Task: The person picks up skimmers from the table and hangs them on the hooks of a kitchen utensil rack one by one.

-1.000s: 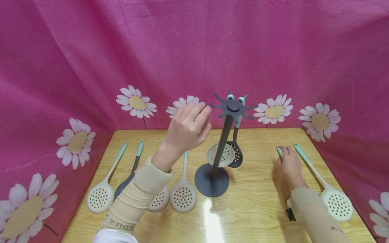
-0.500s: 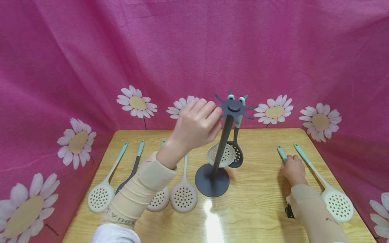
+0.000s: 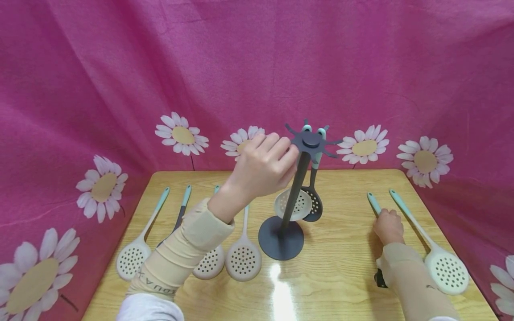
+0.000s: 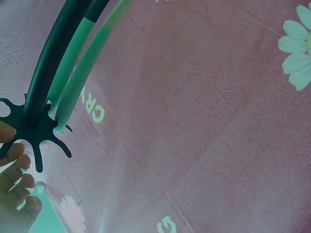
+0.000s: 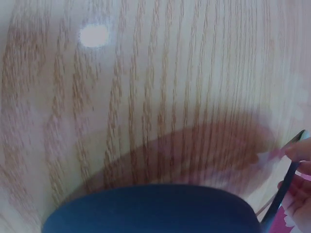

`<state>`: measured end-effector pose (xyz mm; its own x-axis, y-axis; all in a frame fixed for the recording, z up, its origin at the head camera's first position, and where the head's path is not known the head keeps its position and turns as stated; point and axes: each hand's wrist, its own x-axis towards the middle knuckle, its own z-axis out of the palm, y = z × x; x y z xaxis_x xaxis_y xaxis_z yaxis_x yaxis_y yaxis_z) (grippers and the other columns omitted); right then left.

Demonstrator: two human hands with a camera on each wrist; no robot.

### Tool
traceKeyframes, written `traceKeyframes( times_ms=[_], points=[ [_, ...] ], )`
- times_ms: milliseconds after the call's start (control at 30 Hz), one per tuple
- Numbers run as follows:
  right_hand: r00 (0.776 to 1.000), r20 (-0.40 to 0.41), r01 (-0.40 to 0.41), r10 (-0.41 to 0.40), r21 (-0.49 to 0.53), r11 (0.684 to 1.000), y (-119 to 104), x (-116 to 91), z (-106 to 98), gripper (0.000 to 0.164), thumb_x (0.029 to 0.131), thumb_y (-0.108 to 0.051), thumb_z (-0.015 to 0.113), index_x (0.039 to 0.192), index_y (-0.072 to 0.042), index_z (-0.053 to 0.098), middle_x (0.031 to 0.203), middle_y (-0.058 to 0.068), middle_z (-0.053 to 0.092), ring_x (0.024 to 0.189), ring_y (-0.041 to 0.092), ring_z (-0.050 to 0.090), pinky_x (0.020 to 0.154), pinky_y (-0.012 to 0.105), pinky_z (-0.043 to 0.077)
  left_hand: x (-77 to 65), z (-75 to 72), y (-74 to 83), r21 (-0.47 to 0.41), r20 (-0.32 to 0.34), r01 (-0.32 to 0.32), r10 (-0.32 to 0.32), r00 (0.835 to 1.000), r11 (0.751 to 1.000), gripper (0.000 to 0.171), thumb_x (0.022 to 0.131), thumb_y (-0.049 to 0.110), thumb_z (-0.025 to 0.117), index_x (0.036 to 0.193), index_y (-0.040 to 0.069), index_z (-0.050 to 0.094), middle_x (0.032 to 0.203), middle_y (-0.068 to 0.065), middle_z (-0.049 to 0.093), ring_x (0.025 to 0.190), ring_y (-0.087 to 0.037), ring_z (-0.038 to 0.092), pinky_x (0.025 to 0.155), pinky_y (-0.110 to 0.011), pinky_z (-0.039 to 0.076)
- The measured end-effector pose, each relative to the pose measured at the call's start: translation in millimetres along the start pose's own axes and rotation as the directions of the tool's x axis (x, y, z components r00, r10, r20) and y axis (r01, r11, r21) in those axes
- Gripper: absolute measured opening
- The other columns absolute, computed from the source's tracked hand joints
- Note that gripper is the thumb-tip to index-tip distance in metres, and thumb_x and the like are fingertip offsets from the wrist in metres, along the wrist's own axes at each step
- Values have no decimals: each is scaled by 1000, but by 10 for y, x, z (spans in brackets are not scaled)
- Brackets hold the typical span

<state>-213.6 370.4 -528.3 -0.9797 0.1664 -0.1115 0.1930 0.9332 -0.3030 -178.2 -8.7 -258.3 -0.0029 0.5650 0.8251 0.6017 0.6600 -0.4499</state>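
My left hand (image 3: 267,167) pinches a hook of the dark utensil stand (image 3: 301,191) between thumb and fingers; the left wrist view shows the star-shaped hook top (image 4: 34,126) beside the fingers. Two utensils hang on its far side: a pale skimmer (image 3: 299,205) and a dark skimmer (image 3: 315,205). At the right, my right hand (image 3: 388,226) grips a mint-handled dark utensil (image 3: 373,203) partway down its handle. The sleeve hides most of that utensil in the head view. In the right wrist view, a large dark rounded shape (image 5: 155,208) fills the bottom; its kind is unclear.
A white skimmer (image 3: 445,269) lies right of my right hand. Left of the stand lie several utensils: a white skimmer (image 3: 134,258), a dark utensil (image 3: 180,214) partly under my sleeve, and two pale skimmers, one (image 3: 242,258) nearest the stand. A pink flowered cloth (image 3: 257,67) surrounds the table.
My left hand has moved right and up against the stand's hook. My right hand has slid slightly down the mint handle, baring its upper end. The hanging skimmers have stayed put.
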Motion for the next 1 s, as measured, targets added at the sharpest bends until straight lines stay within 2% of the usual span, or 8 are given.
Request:
traceKeyframes(
  times_ms=[167, 533, 833, 1000],
  points=[
    [1000, 4, -26, 26, 2, 1000, 3, -15, 8, 25, 85, 2, 36, 99, 22, 41, 91, 36, 37, 89, 53, 42, 68, 55, 42, 3, -6, 19, 3, 22, -3, 3, 1000, 1000, 12, 81, 12, 48, 73, 6, 56, 66, -3, 51, 59, -19, 46, 53, -28, 34],
    [999, 9, -38, 38, 10, 999, -18, -26, -22, 25, 85, 3, 37, 100, 22, 41, 92, 38, 39, 89, 54, 44, 67, 55, 43, 12, -23, 37, 6, 51, 11, -11, 999, 1000, 9, 81, 11, 53, 74, 5, 58, 66, -3, 51, 58, -18, 46, 54, -26, 36],
    [999, 35, -22, 22, 4, 1000, 19, 8, -47, 26, 81, 2, 44, 99, 21, 42, 92, 38, 40, 88, 55, 44, 68, 55, 43, 18, -25, 74, 9, 54, 39, -40, 998, 999, 9, 80, 9, 53, 73, 5, 56, 66, -3, 49, 57, -18, 43, 56, -26, 38],
    [1000, 10, 23, -23, 14, 1000, 26, 33, -69, 24, 78, 3, 47, 94, 19, 44, 87, 37, 43, 82, 53, 48, 66, 55, 42, 24, -27, 86, 29, 60, 47, -48, 997, 998, 11, 81, 11, 54, 72, 5, 56, 65, -3, 49, 57, -18, 44, 56, -26, 39]
  ],
)
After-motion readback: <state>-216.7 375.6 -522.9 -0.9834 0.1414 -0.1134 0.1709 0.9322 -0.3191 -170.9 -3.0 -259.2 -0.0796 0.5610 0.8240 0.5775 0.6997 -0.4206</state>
